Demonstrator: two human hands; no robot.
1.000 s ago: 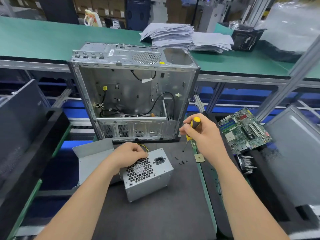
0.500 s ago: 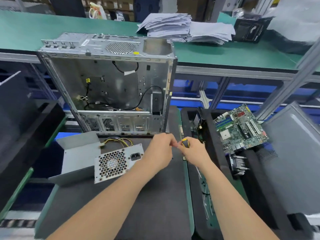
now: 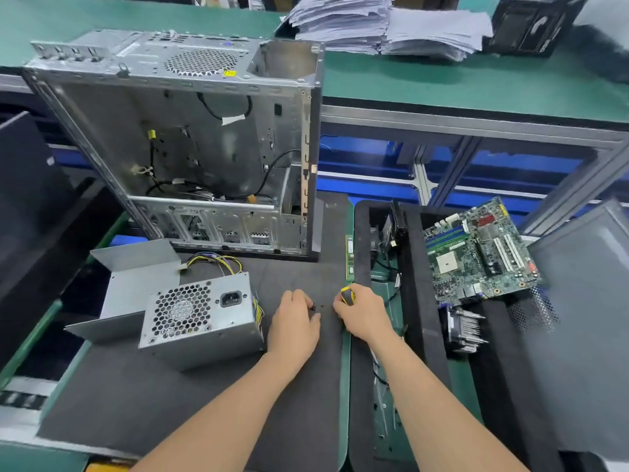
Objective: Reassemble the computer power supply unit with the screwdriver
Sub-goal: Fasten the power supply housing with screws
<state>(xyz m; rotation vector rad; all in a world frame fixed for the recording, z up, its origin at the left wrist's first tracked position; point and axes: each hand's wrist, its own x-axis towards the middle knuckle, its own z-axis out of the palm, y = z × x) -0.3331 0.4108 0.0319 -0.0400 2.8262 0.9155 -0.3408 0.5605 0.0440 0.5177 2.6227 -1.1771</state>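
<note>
The grey power supply unit (image 3: 200, 318) lies on the dark mat (image 3: 170, 403), fan grille and power socket facing me, yellow wires behind it. Its bent metal cover (image 3: 136, 284) sits at its left. My left hand (image 3: 294, 321) is just right of the unit, fingertips curled down at small black screws (image 3: 315, 307) on the mat. My right hand (image 3: 362, 315) grips the yellow-and-black screwdriver (image 3: 348, 296); only the handle end shows.
An open, stripped computer case (image 3: 190, 141) stands behind the unit. A RAM stick (image 3: 349, 257) lies at the mat's right edge. A motherboard (image 3: 480, 253) and a heatsink (image 3: 463, 330) sit in black foam trays at right. Paper stacks (image 3: 391, 25) lie on the green bench.
My left hand left the power supply unit and moved right to the screws. My right hand came down to the mat with the screwdriver. The view shifted right.
</note>
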